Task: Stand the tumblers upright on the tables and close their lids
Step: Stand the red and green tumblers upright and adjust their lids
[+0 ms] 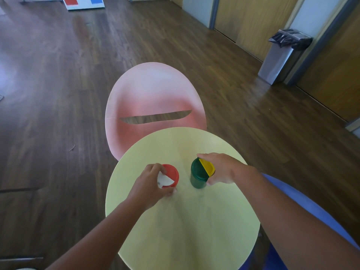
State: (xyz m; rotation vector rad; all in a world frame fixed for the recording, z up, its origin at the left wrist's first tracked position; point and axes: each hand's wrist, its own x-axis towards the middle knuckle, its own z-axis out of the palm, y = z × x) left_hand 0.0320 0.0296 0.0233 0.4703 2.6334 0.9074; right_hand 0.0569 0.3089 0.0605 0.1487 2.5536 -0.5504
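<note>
Two tumblers are already standing upright near the middle of the round yellow table (194,230), so that half of the job looks done. The left hand (150,184) is wrapped around the red tumbler (172,175), whose white flap (164,181) looks not quite seated, and the right hand (222,169) clasps the green tumbler (197,177), fingers over its yellow flap (207,166). What's left seems to be snapping both flaps shut, though whether either has clicked is hard to tell from here.

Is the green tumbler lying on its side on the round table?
No, the green tumbler stands upright on the table, with the right hand around it.
</note>
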